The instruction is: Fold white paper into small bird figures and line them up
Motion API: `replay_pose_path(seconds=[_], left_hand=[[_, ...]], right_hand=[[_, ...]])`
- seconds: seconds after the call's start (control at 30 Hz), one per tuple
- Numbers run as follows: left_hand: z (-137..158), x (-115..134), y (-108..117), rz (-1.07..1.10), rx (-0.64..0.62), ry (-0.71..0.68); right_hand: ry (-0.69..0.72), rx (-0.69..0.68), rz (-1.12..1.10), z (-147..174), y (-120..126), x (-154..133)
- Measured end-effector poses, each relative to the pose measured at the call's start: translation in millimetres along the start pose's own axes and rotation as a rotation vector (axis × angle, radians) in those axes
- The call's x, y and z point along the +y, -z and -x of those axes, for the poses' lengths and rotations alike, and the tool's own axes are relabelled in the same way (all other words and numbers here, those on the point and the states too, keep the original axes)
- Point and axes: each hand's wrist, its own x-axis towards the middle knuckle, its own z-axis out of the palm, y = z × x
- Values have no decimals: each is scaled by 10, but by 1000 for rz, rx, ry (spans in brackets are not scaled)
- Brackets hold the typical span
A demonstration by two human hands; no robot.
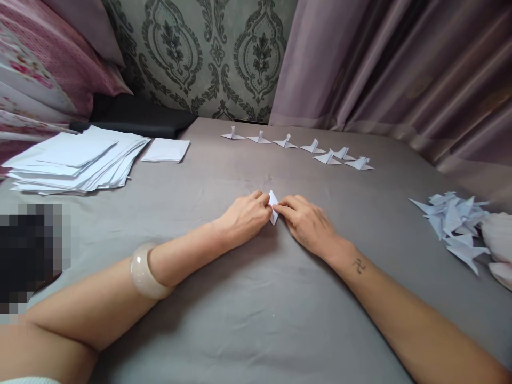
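- My left hand (248,213) has its fingers curled in, gripping the paper (274,217) by its left side.
- My right hand (310,221) pinches the same piece from the right, between thumb and forefinger.
- The paper, white and folded to a narrow diamond, is between my hands over the middle of the grey sheet (272,330); I cannot tell whether it touches the cloth.
- A pale bangle (140,271) circles my left forearm.
- Beyond my hands, seven folded birds (285,142) stand in a slanting line, the two nearest its right end side by side with one a little forward.
- Far left lies a loose stack (76,160) of white sheets, with a smaller pad (166,150) just beside it.
- Far right, more birds lie in a jumbled pile (454,213).
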Motion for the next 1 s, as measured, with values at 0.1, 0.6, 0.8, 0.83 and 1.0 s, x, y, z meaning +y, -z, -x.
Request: replay_pose_path(seconds=[0.1,0.6,0.8,0.83,1.0], left_hand=[[26,-35,-27,27,21,-8],[30,-102,-150,92,150,-29],[50,-126,-142,205,187,7],[51,-136,-156,239,209,14],[27,-176,-224,514,376,120]], right_hand=[[4,10,-13,10,2,9],[-13,-16,76,3,25,-3],[-39,13,-20,45,31,66],[-53,27,-53,47,23,78],[-200,152,-314,20,-54,128]])
